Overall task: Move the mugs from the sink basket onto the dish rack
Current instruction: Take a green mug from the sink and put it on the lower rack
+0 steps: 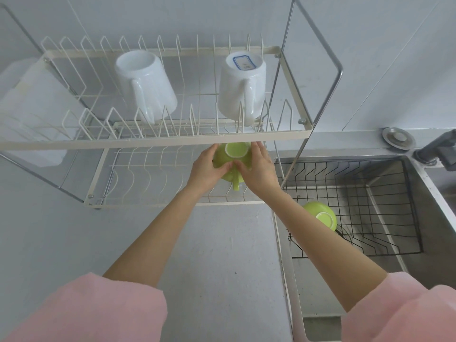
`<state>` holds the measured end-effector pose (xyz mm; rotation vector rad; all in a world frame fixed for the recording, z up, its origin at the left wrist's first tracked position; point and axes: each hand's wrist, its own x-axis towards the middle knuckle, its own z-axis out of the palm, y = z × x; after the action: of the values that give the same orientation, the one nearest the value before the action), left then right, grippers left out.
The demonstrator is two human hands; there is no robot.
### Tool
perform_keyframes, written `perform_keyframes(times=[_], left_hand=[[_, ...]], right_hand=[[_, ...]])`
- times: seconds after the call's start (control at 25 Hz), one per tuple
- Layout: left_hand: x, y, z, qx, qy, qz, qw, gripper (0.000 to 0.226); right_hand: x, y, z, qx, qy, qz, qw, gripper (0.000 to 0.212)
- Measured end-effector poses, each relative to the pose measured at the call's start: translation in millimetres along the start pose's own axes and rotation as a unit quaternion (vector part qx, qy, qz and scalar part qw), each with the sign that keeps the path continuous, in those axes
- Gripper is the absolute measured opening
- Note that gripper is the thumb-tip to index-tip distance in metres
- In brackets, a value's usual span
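While both arms reach forward, the left hand [206,169] and right hand [256,169] cup a green mug [233,154] — upside down, handle toward the person — over the dish rack's [153,141] lower tier. Another green mug [320,215] lies in the sink basket [382,206].

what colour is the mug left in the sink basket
Light green mug, seen in the head view.

Two mugs [145,82] [241,85] sit upturned on the dish rack's [153,141] upper tier; a third mug [233,156] on its lower tier; right of the rack, a fourth [322,215] lies in the sink basket [385,193].
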<state>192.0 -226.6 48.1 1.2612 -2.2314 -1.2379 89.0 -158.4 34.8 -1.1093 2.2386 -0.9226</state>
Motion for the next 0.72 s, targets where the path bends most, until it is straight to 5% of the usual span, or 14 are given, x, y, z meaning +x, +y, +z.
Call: perform_keyframes(times=[0.36, 0.72], left_hand=[[-45.2, -4.9, -15.4, 0.156, -0.005, 0.035, 0.987, 0.062], [-126.5, 4.4, 12.9, 0.375, 0.006, 0.059, 0.925, 0.059]], right_hand=[[-55.3, -5.8, -21.5, -0.073, -0.062, -0.085, 0.992, 0.073], [-134.0, 43.6, -51.0, -0.15, -0.062, -0.106, 0.981, 0.067]])
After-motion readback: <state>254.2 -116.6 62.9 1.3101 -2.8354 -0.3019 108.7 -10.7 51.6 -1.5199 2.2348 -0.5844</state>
